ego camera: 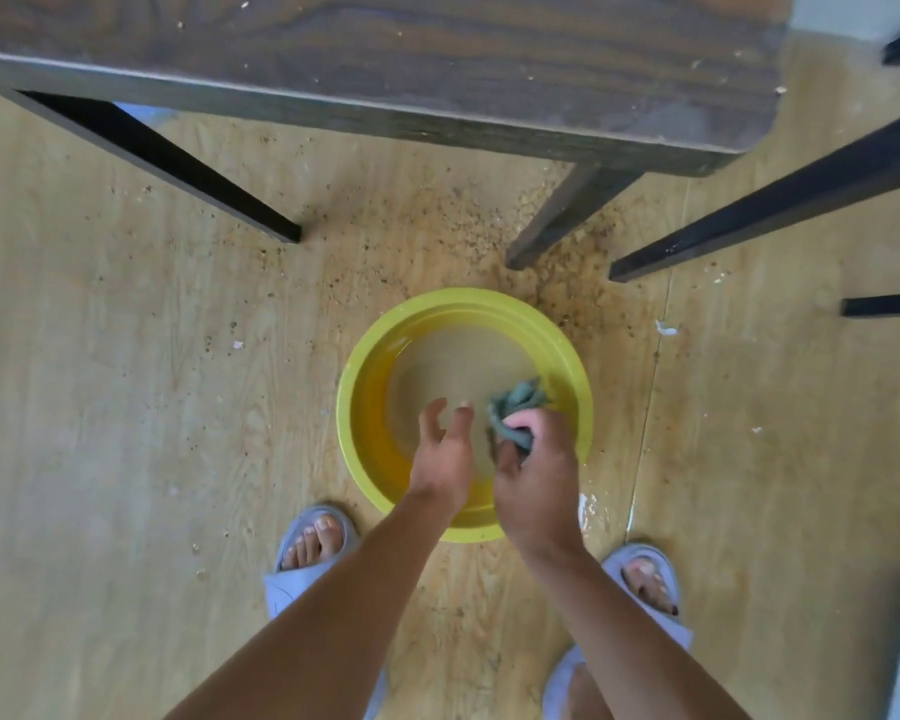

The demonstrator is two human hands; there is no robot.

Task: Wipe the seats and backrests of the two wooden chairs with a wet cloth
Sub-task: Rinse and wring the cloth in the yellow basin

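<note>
Pale wood-grain floor point(126, 407), gritty with crumbs near the dark chair legs point(567, 215). Right hand point(536, 475): fingers clenched around the bunched grey-green cloth point(518, 407), over the near-right rim of the yellow basin point(352, 407) of murky water. Left hand point(445, 454): open, empty, just beside. Risk: under-wrung cloth drips onto grit, or dirty water smears the crumb-speckled wooden seat point(385, 59).

Lying beyond the fingertips: pale wood-grain floor point(126, 407) strewn with crumbs point(437, 226), dark table point(385, 59) overhanging, black legs point(749, 231) slanting rightward.
</note>
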